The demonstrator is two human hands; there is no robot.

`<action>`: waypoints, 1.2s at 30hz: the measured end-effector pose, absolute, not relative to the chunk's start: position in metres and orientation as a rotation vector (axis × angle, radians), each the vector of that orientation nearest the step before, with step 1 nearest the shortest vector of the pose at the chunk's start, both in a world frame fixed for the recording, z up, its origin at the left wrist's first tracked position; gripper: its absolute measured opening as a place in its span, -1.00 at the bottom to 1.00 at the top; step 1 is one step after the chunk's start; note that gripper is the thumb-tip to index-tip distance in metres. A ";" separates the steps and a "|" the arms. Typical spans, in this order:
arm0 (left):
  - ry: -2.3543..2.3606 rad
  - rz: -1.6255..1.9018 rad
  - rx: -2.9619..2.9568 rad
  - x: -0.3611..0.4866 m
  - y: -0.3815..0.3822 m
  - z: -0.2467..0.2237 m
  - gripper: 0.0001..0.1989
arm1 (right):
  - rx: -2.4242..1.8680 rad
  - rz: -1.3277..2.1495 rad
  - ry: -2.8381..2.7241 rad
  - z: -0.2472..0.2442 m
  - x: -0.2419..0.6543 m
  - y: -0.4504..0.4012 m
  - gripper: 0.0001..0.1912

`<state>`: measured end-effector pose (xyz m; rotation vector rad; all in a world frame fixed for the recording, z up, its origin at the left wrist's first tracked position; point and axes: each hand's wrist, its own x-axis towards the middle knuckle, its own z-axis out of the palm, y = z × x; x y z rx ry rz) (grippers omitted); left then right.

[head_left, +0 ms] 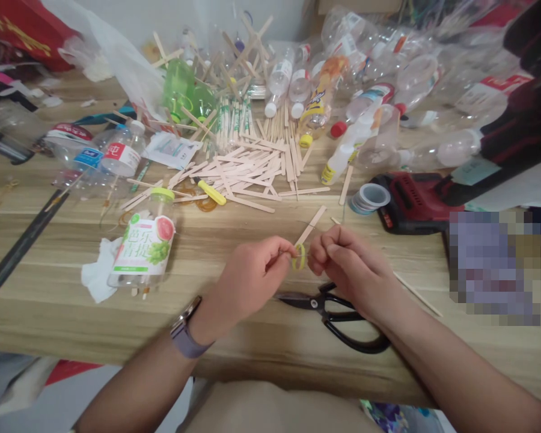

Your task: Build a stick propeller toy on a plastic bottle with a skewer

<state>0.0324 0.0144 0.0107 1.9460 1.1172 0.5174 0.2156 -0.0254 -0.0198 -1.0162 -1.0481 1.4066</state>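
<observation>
Between the fingertips of my left hand (256, 273), which is closed in a pinch, is a small yellow-green plastic ring (300, 257). Close by on the right, my right hand (345, 261) is also pinched, and a thin strand shows by its fingers; whether it is wire or thread I cannot tell. A craft stick (312, 224) lies just beyond the two hands. Below them rest black-handled scissors (329, 310), partly covered by my right hand and wrist.
A labelled jar with a green lid (144, 246) lies left. Loose craft sticks (247, 171) are heaped mid-table, with a yellow-handled tool (211, 192) beside them. Plastic bottles (279, 78) crowd the back. To the right are a spool (372, 197) and a red-black power tool (415, 204).
</observation>
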 end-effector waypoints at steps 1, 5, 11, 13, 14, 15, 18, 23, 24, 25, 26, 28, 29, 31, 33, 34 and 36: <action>1.119 0.525 1.966 0.033 0.015 0.009 -0.81 | -1.028 1.393 -1.043 -0.020 0.217 -0.024 -0.79; 1.138 0.529 2.036 0.034 0.015 0.007 -0.80 | -1.129 1.230 -1.152 -0.015 0.221 -0.022 -0.79; 1.083 0.533 2.087 0.035 0.014 0.008 -0.79 | -1.249 1.106 -1.362 -0.010 0.216 -0.025 -0.84; 1.053 0.522 2.097 0.034 0.014 0.008 -0.80 | -1.294 1.046 -1.421 -0.013 0.214 -0.026 -0.84; 1.034 0.511 2.103 0.034 0.014 0.008 -0.80 | -1.315 1.017 -1.454 -0.014 0.214 -0.026 -0.83; 1.013 0.503 2.108 0.033 0.014 0.008 -0.80 | -1.330 0.996 -1.483 -0.016 0.214 -0.026 -0.82; 0.950 0.504 2.122 0.033 0.015 0.009 -0.79 | -1.354 0.965 -1.551 -0.017 0.214 -0.027 -0.80; 0.896 0.538 2.149 0.033 0.015 0.008 -0.79 | -1.362 1.038 -1.532 -0.018 0.213 -0.026 -0.81; 0.894 0.555 2.167 0.033 0.015 0.008 -0.79 | -1.351 1.069 -1.520 -0.019 0.213 -0.026 -0.81; 0.891 0.578 2.193 0.033 0.015 0.007 -0.80 | -1.343 1.099 -1.508 -0.020 0.213 -0.026 -0.81; 0.885 0.607 2.229 0.033 0.015 0.006 -0.80 | -1.337 1.125 -1.496 -0.021 0.213 -0.026 -0.81; 0.860 0.674 2.318 0.033 0.015 0.004 -0.81 | -1.331 1.173 -1.465 -0.023 0.213 -0.026 -0.81; 0.843 0.709 2.365 0.033 0.014 0.002 -0.82 | -1.329 1.193 -1.448 -0.024 0.213 -0.027 -0.81; 0.815 0.771 2.452 0.033 0.014 0.001 -0.82 | -1.326 1.226 -1.425 -0.024 0.213 -0.027 -0.81; 0.799 0.815 2.522 0.033 0.013 0.000 -0.81 | -1.325 1.243 -1.418 -0.023 0.213 -0.028 -0.81; 0.797 0.832 2.552 0.033 0.013 0.000 -0.80 | -1.326 1.244 -1.420 -0.022 0.213 -0.027 -0.81; 0.807 0.845 2.600 0.032 0.013 0.000 -0.78 | -1.331 1.242 -1.429 -0.020 0.212 -0.027 -0.82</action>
